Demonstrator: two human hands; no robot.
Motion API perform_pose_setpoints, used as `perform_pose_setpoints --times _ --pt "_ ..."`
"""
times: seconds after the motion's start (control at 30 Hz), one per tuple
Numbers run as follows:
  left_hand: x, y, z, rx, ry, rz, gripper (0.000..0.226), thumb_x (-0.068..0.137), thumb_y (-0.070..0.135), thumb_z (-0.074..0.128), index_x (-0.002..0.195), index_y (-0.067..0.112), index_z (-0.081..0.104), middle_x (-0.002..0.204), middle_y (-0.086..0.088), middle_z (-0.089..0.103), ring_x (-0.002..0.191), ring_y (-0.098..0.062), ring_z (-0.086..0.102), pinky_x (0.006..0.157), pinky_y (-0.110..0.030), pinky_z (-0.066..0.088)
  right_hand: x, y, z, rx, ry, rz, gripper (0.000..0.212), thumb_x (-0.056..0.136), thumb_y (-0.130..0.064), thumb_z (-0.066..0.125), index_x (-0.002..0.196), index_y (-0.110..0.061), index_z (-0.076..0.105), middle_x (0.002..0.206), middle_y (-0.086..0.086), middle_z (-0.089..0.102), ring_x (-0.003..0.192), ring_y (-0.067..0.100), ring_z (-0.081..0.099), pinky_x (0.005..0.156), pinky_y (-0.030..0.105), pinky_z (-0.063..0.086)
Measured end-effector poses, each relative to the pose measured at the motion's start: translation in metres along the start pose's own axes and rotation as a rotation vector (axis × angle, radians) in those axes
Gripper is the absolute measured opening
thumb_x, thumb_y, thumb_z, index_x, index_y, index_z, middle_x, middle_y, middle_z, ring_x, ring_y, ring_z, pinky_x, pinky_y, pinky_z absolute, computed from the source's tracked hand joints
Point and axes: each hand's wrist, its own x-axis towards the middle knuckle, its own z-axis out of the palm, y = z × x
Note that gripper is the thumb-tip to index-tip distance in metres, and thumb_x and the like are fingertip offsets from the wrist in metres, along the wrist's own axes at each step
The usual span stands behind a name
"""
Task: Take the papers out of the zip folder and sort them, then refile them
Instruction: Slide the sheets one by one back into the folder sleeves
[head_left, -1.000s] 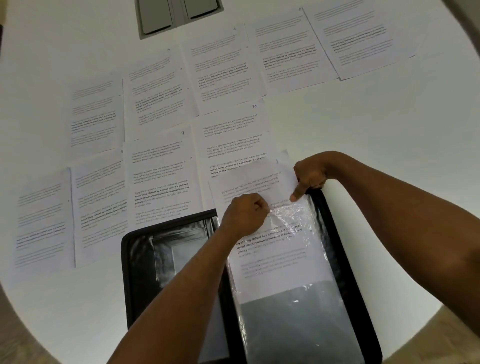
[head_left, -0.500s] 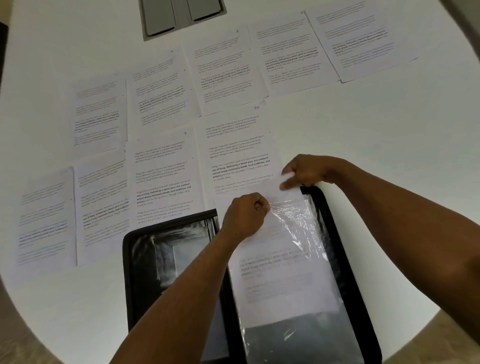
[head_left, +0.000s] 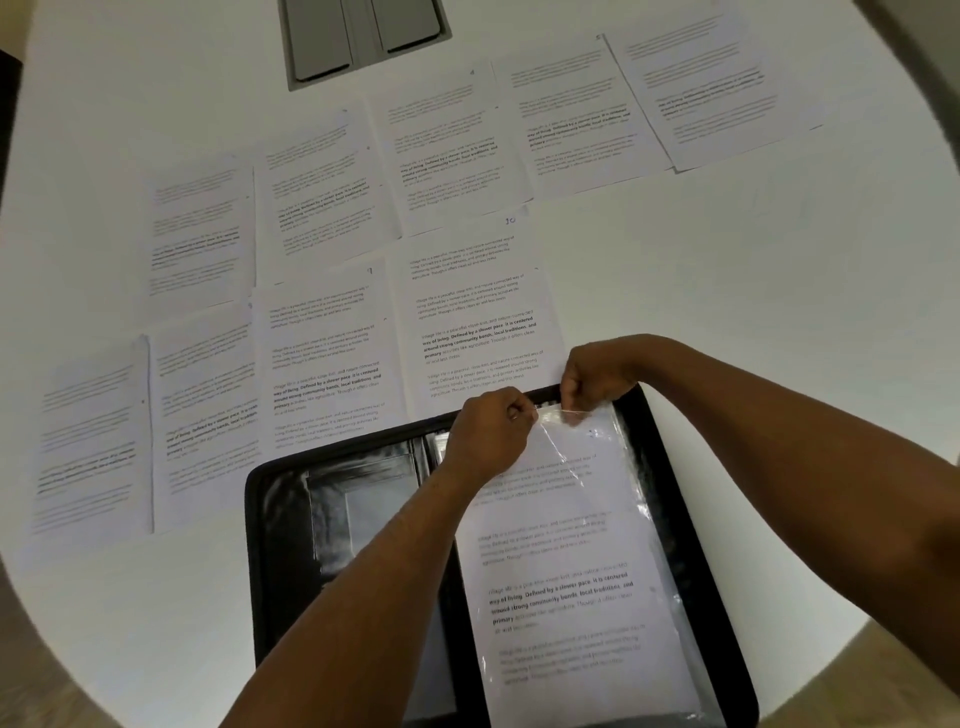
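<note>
Head view, sleeved paper (head_left: 561, 545) below left hand (head_left: 491, 434)

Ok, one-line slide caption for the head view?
Both hands, left hand and right hand, pinch the clear sleeve over a printed page in the open zip folder.

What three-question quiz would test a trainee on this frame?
1. True or false: the folder lies open on the table.
2. The sheet in the folder sits: A) loose on top, B) inside a clear sleeve, C) under the folder.
3. What do the left hand and right hand pinch?

Key: 1 true. 2 B. 3 the sleeve's top edge.
</note>
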Motion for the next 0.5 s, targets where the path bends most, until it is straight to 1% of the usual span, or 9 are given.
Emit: perform_pose_setpoints --times 0.03,0.1,0.17,0.2,0.23,0.3,0.37,0.43,0.5 --pt "-0.001 0.001 0.0 -0.002 0.008 -0.001 0.011 0.092 0.019 0.06 0.095 0.015 0.07 0.092 0.006 0.068 0.083 -0.005 0.056 0.067 -0.013 0.038 -0.004 -0.001 0.0 0.032 0.018 -0.006 0.018 0.085 -0.021 0.065 0.084 -0.033 0.078 0.081 -0.004 0.072 0.072 0.015 0.053 0.068 0.03 0.046" --pt "-0.003 0.001 -0.001 -0.016 0.029 -0.003 0.01 0.092 0.02 0.061 0.094 0.016 0.07 0.086 0.01 0.064 0.08 -0.003 0.055 0.065 -0.01 0.036 -0.015 -0.002 0.001 0.125 0.061 -0.028 0.021 0.092 -0.036 0.061 0.077 -0.03 0.075 0.074 -0.008 0.071 0.065 0.015 0.051 0.066 0.029 0.043" --pt "-0.005 0.001 -0.002 -0.037 0.045 -0.006 0.009 0.092 0.02 0.061 0.092 0.016 0.07 0.083 0.011 0.063 0.077 -0.003 0.054 0.064 -0.011 0.037 -0.027 -0.004 0.003 0.245 0.144 -0.048 0.035 0.093 -0.05 0.056 0.079 -0.023 0.073 0.073 -0.007 0.072 0.06 0.009 0.052 0.064 0.021 0.043" --pt "-0.007 0.001 -0.002 -0.047 0.049 -0.009 0.009 0.092 0.02 0.061 0.092 0.016 0.07 0.082 0.011 0.063 0.076 -0.002 0.054 0.064 -0.011 0.037 -0.034 -0.004 0.005 0.316 0.206 -0.061 0.039 0.092 -0.052 0.056 0.082 -0.018 0.073 0.075 -0.006 0.072 0.063 0.007 0.054 0.065 0.018 0.042" --pt "-0.008 0.002 -0.003 -0.057 0.053 -0.013 0.009 0.092 0.02 0.061 0.092 0.016 0.07 0.082 0.011 0.063 0.074 -0.002 0.054 0.063 -0.01 0.037 -0.041 -0.004 0.009 0.394 0.274 -0.074 0.039 0.09 -0.052 0.06 0.083 -0.016 0.074 0.076 -0.004 0.072 0.067 0.006 0.056 0.067 0.018 0.042" --pt "-0.012 0.002 -0.004 -0.084 0.065 -0.025 0.009 0.092 0.021 0.062 0.092 0.016 0.069 0.081 0.012 0.062 0.071 0.001 0.053 0.062 -0.007 0.036 -0.056 -0.001 0.02 0.553 0.368 -0.093 0.03 0.085 -0.047 0.068 0.08 -0.018 0.074 0.077 -0.005 0.07 0.072 0.006 0.058 0.071 0.02 0.044" --pt "-0.018 0.002 -0.004 -0.118 0.081 -0.035 0.008 0.092 0.021 0.062 0.092 0.017 0.068 0.081 0.013 0.062 0.072 0.003 0.053 0.061 -0.007 0.037 -0.066 0.001 0.037 0.708 0.425 -0.11 0.026 0.08 -0.043 0.075 0.092 -0.02 0.073 0.086 -0.005 0.071 0.082 0.01 0.064 0.073 0.024 0.051" --pt "-0.024 0.002 -0.004 -0.136 0.092 -0.041 0.008 0.093 0.023 0.061 0.092 0.018 0.067 0.085 0.013 0.062 0.076 0.004 0.053 0.061 -0.006 0.036 -0.068 0.005 0.058 0.838 0.587 -0.072 0.037 0.076 -0.042 0.079 0.106 -0.023 0.067 0.099 -0.002 0.07 0.093 0.015 0.067 0.081 0.032 0.056" --pt "-0.031 0.004 -0.004 -0.159 0.102 -0.044 0.006 0.093 0.023 0.06 0.092 0.021 0.065 0.089 0.014 0.061 0.079 0.004 0.053 0.061 -0.002 0.036 -0.072 0.004 0.081 0.897 0.778 0.017 0.043 0.073 -0.044 0.082 0.106 -0.024 0.061 0.098 -0.003 0.069 0.09 0.013 0.067 0.08 0.031 0.056"
